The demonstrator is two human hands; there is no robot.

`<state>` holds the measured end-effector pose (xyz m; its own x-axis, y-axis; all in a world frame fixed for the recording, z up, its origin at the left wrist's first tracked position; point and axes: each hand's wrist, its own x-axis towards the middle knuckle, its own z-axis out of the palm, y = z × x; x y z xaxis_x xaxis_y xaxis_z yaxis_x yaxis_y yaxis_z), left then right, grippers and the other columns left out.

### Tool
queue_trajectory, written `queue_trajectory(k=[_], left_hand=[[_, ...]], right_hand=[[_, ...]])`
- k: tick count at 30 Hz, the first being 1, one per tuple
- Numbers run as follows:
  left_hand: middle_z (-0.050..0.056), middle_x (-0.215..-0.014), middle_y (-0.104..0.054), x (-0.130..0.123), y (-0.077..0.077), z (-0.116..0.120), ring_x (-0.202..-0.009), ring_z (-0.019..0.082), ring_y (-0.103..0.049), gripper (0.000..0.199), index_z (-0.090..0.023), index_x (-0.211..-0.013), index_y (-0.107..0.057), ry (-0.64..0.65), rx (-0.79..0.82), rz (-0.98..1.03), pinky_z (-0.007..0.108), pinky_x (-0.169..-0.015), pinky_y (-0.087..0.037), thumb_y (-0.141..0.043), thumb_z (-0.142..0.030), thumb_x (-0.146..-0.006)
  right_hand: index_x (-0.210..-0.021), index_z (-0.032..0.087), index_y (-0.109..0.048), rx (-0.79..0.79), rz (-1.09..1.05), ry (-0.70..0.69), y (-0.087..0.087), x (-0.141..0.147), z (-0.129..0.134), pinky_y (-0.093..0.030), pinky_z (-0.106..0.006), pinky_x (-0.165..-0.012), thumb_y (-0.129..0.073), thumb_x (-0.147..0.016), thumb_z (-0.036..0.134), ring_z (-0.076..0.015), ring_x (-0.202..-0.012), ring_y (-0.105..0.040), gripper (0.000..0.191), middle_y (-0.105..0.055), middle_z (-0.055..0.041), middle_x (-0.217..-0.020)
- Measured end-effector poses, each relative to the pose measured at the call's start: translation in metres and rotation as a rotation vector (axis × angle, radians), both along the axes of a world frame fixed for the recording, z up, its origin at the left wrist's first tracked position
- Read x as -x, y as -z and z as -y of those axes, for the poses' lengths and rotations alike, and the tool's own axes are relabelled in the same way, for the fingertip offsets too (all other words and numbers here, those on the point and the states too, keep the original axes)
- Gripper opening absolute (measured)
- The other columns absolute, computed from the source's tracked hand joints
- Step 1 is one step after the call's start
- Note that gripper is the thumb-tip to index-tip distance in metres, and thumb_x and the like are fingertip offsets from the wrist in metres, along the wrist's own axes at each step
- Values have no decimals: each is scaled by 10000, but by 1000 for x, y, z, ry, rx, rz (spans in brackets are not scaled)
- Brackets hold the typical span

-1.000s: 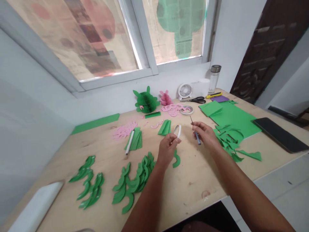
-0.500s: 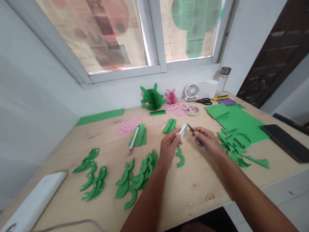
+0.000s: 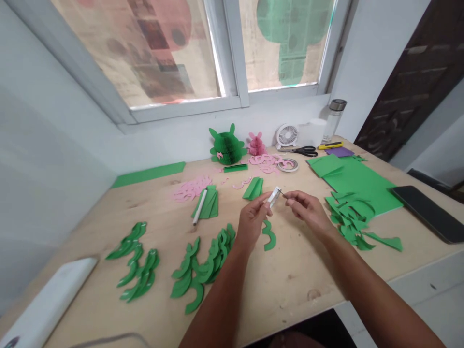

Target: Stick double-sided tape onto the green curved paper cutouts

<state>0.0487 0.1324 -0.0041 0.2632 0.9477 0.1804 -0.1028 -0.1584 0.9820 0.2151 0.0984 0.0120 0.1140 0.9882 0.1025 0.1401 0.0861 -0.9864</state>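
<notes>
Near the middle of the table, my left hand [image 3: 254, 217] is closed on a small white strip [image 3: 274, 196]. My right hand [image 3: 306, 209], also closed, grips dark tweezers [image 3: 283, 194], whose tip is at the upper end of the strip. Below my left hand's fingertips lies a green wavy paper piece [image 3: 268, 236]. Folded green strips [image 3: 253, 188] rest just behind my left hand. Green scraps [image 3: 350, 215] lie to the right of my right hand.
Green cutouts [image 3: 188, 275] and a white pen [image 3: 200, 207] lie left. At the back stand a green paper figure [image 3: 227, 147], a pink one [image 3: 256, 145], a fan [image 3: 287, 136] and a bottle [image 3: 334, 121]. Scissors [image 3: 306, 151], a tape roll [image 3: 287, 165] and a phone [image 3: 427, 212] lie right.
My right hand has turned and shifted slightly, bringing the tweezers' tip onto the white strip. The tweezers' rear part no longer shows below the hand. My left hand still holds the strip.
</notes>
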Motion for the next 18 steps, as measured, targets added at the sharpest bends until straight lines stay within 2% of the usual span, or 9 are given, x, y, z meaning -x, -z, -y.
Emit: queue_trajectory(k=[4,10,18], left_hand=[[4,-611,-557,1,0,0,-594,116,-495,390,-200,-1139,-649,17,1,-30,226,-566,-409,-580,-362,-791],[2,-602,-557,0,1,0,-588,117,-494,388,-201,-1124,-658,17,9,-35,234,-573,-421,-587,-364,-779],[-13,-588,-549,1,2,0,-571,103,-482,402,-190,-1147,-642,35,35,-11,228,-572,-422,-586,-349,-782]], right_hand=[[-987,141,-616,13,-9,10,-2,2,0,-239,-199,-410,-596,-743,429,-55,-468,-344,378,-588,-17,-721],[-978,140,-624,14,26,9,-1,3,0,-250,-201,-416,-553,-776,471,-69,-464,-361,394,-545,7,-624],[-981,142,-631,18,19,0,1,2,-1,-251,-211,-419,-531,-786,509,-76,-463,-344,428,-528,15,-607]])
